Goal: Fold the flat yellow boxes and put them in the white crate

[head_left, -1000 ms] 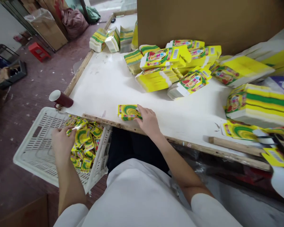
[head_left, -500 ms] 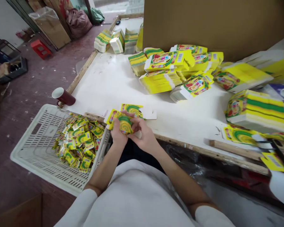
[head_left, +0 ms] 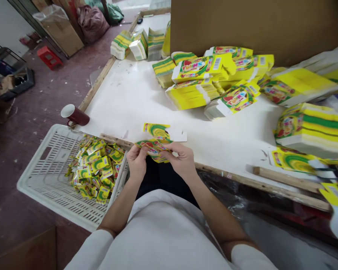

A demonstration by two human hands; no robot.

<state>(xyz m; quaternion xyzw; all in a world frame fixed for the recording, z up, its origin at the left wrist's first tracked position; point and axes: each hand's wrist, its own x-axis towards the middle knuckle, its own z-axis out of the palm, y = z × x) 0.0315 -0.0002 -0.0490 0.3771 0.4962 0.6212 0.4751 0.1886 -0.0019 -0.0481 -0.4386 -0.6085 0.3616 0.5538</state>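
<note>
Between my hands, at the table's near edge, is a small printed carton (head_left: 152, 147) in yellow, green and red. My left hand (head_left: 137, 161) pinches its left end, thumb on top. Fingers of my right hand (head_left: 183, 157) close on its right end. Just beyond it, a flat unfolded carton (head_left: 157, 129) with a white flap lies on the white table (head_left: 124, 101). To the left, below the table edge, a white plastic crate (head_left: 45, 168) holds a heap of small yellow-green cartons (head_left: 94, 165).
Stacks of flat cartons (head_left: 188, 93) lie across the table's far side, with another bundle (head_left: 318, 127) at right. A brown cardboard sheet (head_left: 242, 26) stands behind them. A maroon mug (head_left: 80, 115) lies tilted by the left edge. A wooden strip (head_left: 287, 180) borders the near right.
My hands have moved apart to opposite ends of the carton. The carton has turned and now shows its red lettered face. The view has shifted slightly.
</note>
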